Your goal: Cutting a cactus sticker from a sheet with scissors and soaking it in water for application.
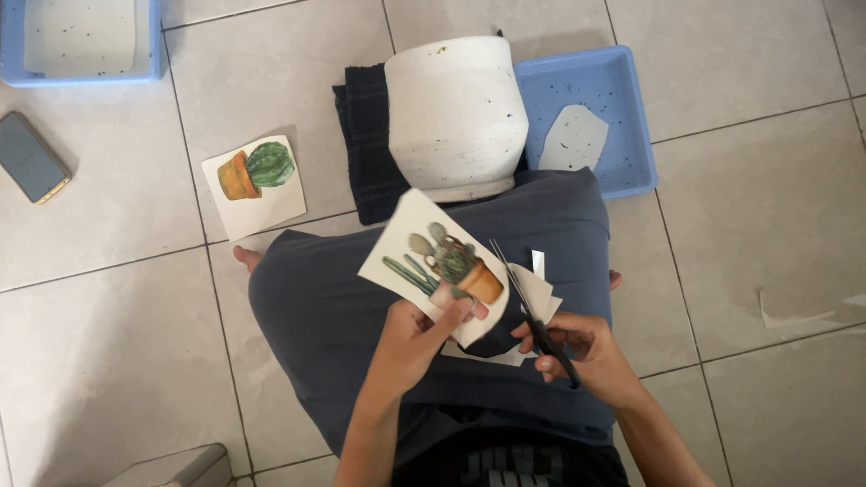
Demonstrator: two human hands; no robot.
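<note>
Tiled floor (108, 298), seen from above; person seated cross-legged, dark trousers filling the near centre.

White ceramic pot (456, 115) stands far centre on a folded dark cloth (363, 144), just beyond the knees. Blue tray (622, 117) right of the pot, touching the cloth's far side, holds a pale cut paper shape (574, 137). Second blue tray (81, 45) at the far left corner, a sheet lying in it. Phone (31, 156) on the tiles at left. Square print of a round green cactus in an orange pot (254, 185) lies flat on the floor, left of the cloth and apart from it.

Cactus picture sheet (433, 261) is held up over the lap, tilted. Left hand (415, 338) pinches its near edge, thumb on top, fingers curled beneath. Right hand (577, 347) has fingers closed through the handles of the scissors (532, 311), blades slightly parted at the sheet's right edge beside the printed pot. Paper offcuts (532, 293) rest on the lap under the blades.

Judgement: cutting the motif out is in hand, partly trimmed. Next cut calls for turning the sheet with the left hand so the blades follow the outline closely without nicking the print.
</note>
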